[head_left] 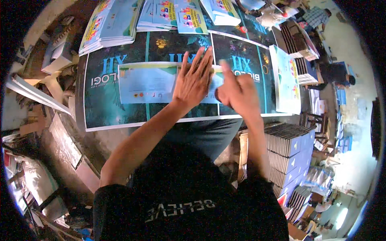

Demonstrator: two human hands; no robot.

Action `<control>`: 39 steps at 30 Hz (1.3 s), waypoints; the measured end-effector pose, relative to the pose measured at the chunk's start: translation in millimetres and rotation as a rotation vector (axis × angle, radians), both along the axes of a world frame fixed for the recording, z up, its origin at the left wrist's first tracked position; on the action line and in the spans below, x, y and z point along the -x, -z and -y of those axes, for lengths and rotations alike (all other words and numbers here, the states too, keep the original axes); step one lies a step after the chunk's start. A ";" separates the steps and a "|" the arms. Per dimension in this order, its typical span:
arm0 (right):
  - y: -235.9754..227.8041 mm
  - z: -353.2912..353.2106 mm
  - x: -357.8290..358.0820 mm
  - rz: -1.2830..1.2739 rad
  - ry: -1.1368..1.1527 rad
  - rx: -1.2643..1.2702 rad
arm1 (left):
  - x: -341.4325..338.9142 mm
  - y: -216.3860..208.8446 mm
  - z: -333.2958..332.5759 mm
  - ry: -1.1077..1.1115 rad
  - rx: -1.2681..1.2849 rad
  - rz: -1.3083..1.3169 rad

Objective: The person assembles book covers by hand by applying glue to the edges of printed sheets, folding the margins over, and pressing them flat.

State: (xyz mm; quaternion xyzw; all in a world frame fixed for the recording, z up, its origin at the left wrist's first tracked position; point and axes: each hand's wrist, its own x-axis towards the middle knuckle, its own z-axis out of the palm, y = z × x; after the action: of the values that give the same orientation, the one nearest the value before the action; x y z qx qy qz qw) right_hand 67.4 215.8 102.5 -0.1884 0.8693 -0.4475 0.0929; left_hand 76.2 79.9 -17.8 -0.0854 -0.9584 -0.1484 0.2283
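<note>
A light blue printed paper sheet lies crosswise on the table, with a row of small emblems along its near edge. My left hand rests flat on its middle, fingers stretched out and pointing away from me. To the right, my right hand is at the sheet's right end, one digit extended and the others seemingly curled. Motion smears its fingers, and whether anything is in them does not show. Both hands cover part of the sheet. Beneath it are large dark printed sheets with teal lettering, covering the table.
Stacks of light blue and yellow booklets stand along the table's far side. Another booklet stack sits at its right edge. Below right rises a tall pile of bound books. Another person is at the far right.
</note>
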 end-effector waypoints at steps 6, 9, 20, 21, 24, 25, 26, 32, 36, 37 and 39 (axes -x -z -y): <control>41.0 -22.5 -1.3 0.031 0.193 0.034 | 2.7 -6.9 -11.2 0.011 -0.033 -0.051; 46.0 -20.5 -3.7 -0.016 0.147 -0.022 | 2.9 -12.2 -9.9 0.008 0.063 -0.098; -9.7 -37.1 15.6 -0.016 0.115 -0.012 | 18.9 12.6 -19.5 -0.029 0.048 -0.105; -18.9 -35.1 10.3 -0.035 0.131 -0.027 | 16.5 4.8 -17.6 -0.045 0.049 -0.095; 39.2 -33.8 12.1 -0.267 0.149 -0.200 | 15.0 -2.6 -23.7 -0.028 0.111 -0.072; 43.6 -29.7 10.8 -0.352 0.149 -0.251 | 14.2 -2.9 -26.2 -0.017 0.112 -0.075; 44.1 -33.5 10.0 -0.152 0.172 -0.121 | 13.5 -3.0 -26.3 0.001 0.104 -0.073; 40.5 -22.4 1.3 0.353 0.150 -0.019 | 15.6 19.4 -11.3 0.045 -0.052 -0.117; 43.6 -50.0 10.6 0.329 0.107 0.172 | 5.2 -6.9 -27.4 0.060 -0.023 -0.076; 33.7 -35.0 9.8 0.349 0.100 0.337 | 5.0 -6.4 -27.5 0.022 0.021 -0.073; -8.1 3.4 -0.2 0.242 0.066 0.444 | 5.3 -5.3 -21.3 -0.051 0.036 -0.103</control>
State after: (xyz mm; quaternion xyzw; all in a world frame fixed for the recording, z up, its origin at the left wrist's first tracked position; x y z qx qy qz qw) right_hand 67.6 212.4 110.6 -0.1208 0.7380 -0.6494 0.1382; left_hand 70.9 101.2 -12.5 -0.0727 -0.9498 -0.1205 0.2796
